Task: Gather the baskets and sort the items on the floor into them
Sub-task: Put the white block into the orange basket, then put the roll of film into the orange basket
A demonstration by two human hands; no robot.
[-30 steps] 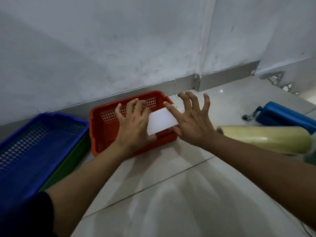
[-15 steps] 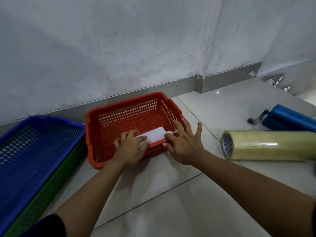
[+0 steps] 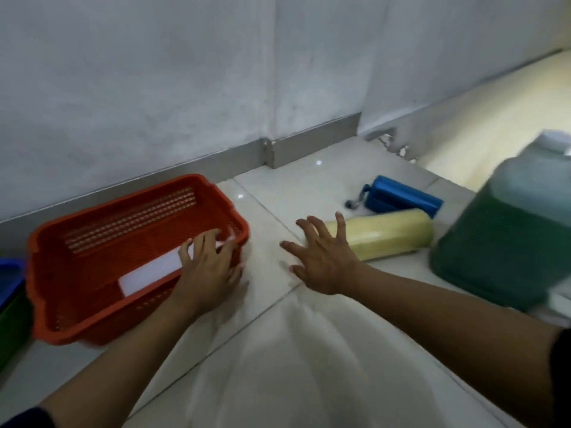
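Left hand [image 3: 207,273] rested w/ relaxed fingers on white box [image 3: 151,271] inside red basket [image 3: 92,316]; right hand [image 3: 324,259] hovered splayed, holding nothing, just beside yellow roll [image 3: 392,234].

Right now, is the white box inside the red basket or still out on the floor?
Inside. The white box lies within the red basket against its near wall, with the left hand resting on it.

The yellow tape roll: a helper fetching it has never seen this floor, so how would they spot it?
Start at the red basket by the wall and look right, past the open right hand. The yellow tape roll lies on its side, between a blue tool and a green jug.
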